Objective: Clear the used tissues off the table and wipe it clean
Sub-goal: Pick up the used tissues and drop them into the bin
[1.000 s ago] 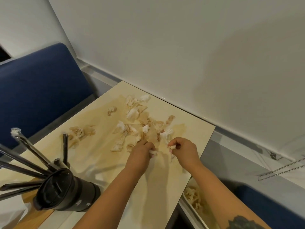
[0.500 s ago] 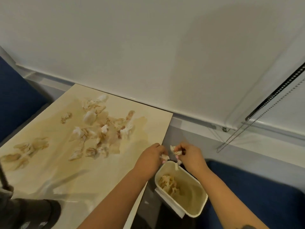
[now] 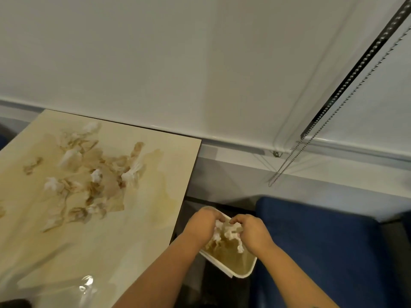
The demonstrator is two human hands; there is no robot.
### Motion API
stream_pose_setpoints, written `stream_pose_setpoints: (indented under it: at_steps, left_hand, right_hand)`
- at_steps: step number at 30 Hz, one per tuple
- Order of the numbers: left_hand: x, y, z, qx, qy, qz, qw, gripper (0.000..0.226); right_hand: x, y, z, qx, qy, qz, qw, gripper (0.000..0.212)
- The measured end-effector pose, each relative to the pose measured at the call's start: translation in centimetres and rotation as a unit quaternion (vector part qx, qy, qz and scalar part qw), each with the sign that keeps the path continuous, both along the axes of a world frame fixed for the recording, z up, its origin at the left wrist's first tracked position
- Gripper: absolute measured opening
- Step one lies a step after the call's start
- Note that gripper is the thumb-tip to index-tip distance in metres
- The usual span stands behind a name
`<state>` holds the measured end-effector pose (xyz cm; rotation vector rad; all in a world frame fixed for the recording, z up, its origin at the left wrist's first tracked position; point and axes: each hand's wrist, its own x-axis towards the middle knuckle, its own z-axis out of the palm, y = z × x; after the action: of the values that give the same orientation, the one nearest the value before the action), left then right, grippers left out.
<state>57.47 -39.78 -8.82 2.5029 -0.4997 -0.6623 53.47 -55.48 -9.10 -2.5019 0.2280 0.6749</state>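
Low in the frame's centre, the left hand and right hand each curl their fingers around white tissue scraps over the open bin. More stained used tissues litter the table at the left.

The table fills the left side, its far edge close to the wall. A scatter of used tissues lies on its far half. Just off the table's right edge sits a bin, lower than the tabletop, with a seat on its right. Both hands are over the bin's mouth, the left hand nearer the table, the right hand beside it, with crumpled tissue pieces between them. A bead chain hangs at the far right.
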Motion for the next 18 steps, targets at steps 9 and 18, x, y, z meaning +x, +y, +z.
stream_pose_setpoints:
  at_steps: [9, 18]
  left_hand:
    - [0.4, 0.7, 0.5, 0.032, 0.007, 0.043, 0.999, 0.034]
    - [1.1, 4.5, 4.4, -0.007, -0.078, 0.100, 0.992, 0.030]
  right_hand:
    - [0.5, -0.2, 1.0, 0.028, -0.013, -0.030, 0.999, 0.036]
    - [4.4, 3.6, 5.6, 0.077, -0.065, 0.024, 0.995, 0.030]
